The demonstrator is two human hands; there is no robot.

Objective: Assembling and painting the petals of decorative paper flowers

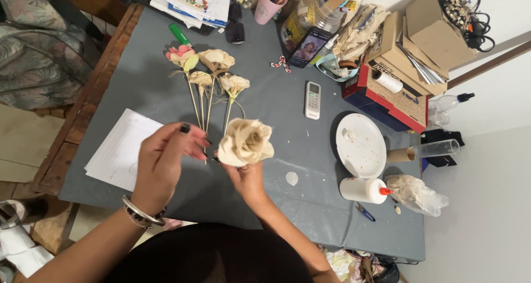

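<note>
My right hand (249,180) holds a cream handmade rose (245,142) from below, above the grey table cover (166,84). My left hand (166,158) hovers just left of the rose, fingers spread toward it, holding nothing that I can see. A bracelet sits on my left wrist. Beyond the rose, several finished stemmed flowers (213,67) lie on the cover, one pink, the others cream.
A lined paper sheet (119,150) lies at the left. At the right are a white plate (360,144), a glue bottle (362,190), a crumpled plastic bag (416,194) and a white remote (313,100). Cardboard boxes (406,56), a phone (308,46) and books crowd the far edge.
</note>
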